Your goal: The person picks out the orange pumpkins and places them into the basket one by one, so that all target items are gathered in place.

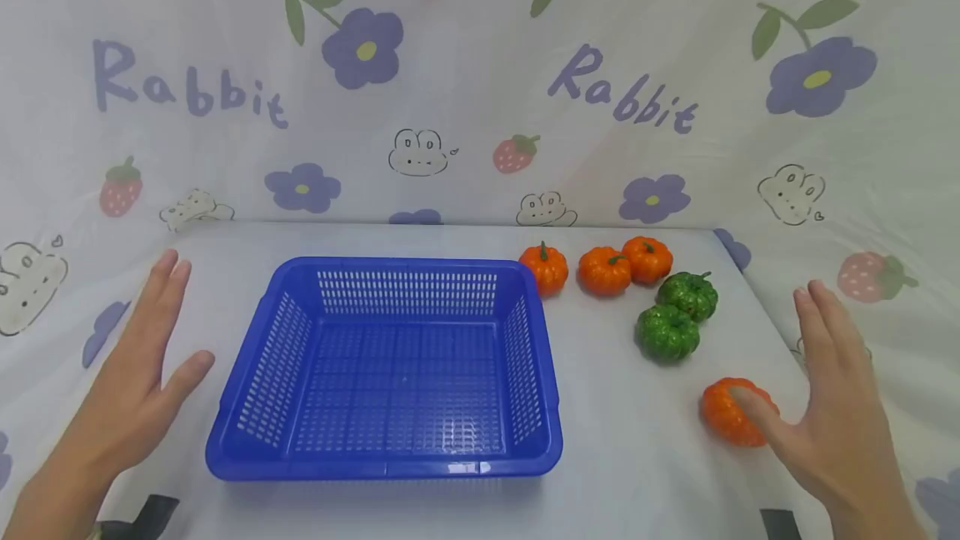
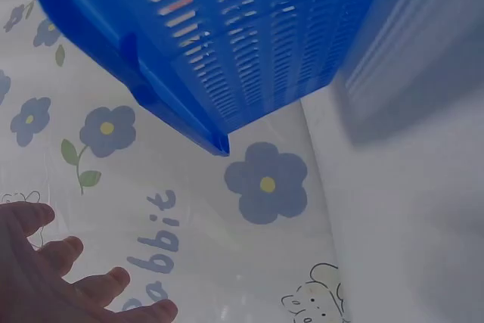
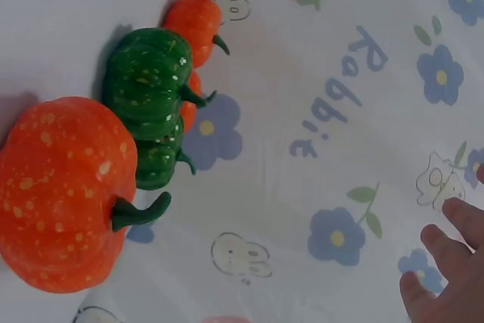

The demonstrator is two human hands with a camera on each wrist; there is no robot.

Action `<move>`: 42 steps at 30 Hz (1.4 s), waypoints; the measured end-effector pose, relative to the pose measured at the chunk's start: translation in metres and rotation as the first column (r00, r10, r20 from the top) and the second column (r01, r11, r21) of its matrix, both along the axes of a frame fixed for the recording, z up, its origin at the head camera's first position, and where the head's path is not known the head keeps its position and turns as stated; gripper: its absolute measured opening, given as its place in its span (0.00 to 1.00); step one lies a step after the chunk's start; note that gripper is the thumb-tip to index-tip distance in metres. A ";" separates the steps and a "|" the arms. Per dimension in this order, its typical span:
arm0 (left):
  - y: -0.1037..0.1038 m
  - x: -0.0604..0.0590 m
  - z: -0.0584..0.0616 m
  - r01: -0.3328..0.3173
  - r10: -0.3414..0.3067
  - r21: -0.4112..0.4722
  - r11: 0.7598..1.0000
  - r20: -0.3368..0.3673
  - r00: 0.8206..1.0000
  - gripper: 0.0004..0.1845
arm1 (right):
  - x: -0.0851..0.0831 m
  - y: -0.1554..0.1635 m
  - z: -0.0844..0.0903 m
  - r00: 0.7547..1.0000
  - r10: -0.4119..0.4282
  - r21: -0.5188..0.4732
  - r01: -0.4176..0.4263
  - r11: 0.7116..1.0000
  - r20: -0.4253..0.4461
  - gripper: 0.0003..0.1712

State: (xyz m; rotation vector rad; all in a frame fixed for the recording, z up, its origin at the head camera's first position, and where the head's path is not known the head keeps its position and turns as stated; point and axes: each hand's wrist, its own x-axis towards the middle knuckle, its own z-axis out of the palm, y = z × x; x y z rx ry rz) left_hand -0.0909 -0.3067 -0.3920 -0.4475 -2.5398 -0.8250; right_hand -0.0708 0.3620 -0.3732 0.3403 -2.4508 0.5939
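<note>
A blue plastic basket (image 1: 405, 382) with slotted walls stands on the white table, nothing inside it. To its left my left hand (image 1: 135, 373) is held up with straight fingers, apart from the basket. My right hand (image 1: 840, 415) is raised at the right side, fingers extended and thumb out, holding nothing. Beyond its thumb, and partly hidden by it, lies an orange mini pumpkin (image 1: 727, 411); whether they touch I cannot tell. In the right wrist view this orange pumpkin (image 3: 64, 194) appears large, with a green stem, and the right hand (image 3: 454, 277) is at the lower right.
Two green pumpkins, a nearer one (image 1: 667, 333) and a farther one (image 1: 688, 297), lie right of the basket. Behind them are three orange pumpkins, the leftmost (image 1: 546, 271) partly behind the basket's corner. A printed cloth (image 1: 465, 90) hangs at the back and sides.
</note>
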 end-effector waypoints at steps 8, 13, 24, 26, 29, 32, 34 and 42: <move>0.003 0.001 -0.001 0.044 -0.047 0.103 0.994 0.027 0.999 0.47 | 0.007 0.014 -0.003 0.995 -0.058 -0.032 0.060 0.998 0.080 0.65; 0.006 0.001 -0.003 0.046 -0.056 0.147 0.988 0.062 0.996 0.47 | 0.010 0.017 -0.004 0.985 -0.112 0.000 0.113 0.994 0.129 0.66; 0.012 0.001 -0.005 0.059 -0.085 0.222 0.973 0.112 0.990 0.47 | 0.015 0.022 -0.012 0.965 -0.171 0.029 0.169 0.985 0.198 0.67; 0.015 0.001 -0.005 0.054 -0.084 0.227 0.972 0.124 0.989 0.47 | 0.015 0.024 -0.012 0.960 -0.185 0.031 0.183 0.983 0.210 0.69; 0.017 0.001 -0.006 0.056 -0.090 0.236 0.970 0.136 0.987 0.47 | 0.016 0.025 -0.013 0.953 -0.203 0.035 0.200 0.979 0.226 0.69; 0.016 0.001 -0.006 0.058 -0.094 0.244 0.968 0.141 0.986 0.46 | 0.017 0.028 -0.014 0.947 -0.218 0.046 0.213 0.976 0.236 0.68; 0.015 0.000 -0.008 0.057 -0.095 0.248 0.967 0.142 0.985 0.46 | 0.017 0.030 -0.015 0.947 -0.218 0.046 0.213 0.976 0.236 0.68; 0.014 -0.002 -0.014 0.109 -0.155 0.281 0.954 0.147 0.977 0.46 | 0.016 0.032 -0.019 0.923 -0.257 0.065 0.249 0.966 0.286 0.66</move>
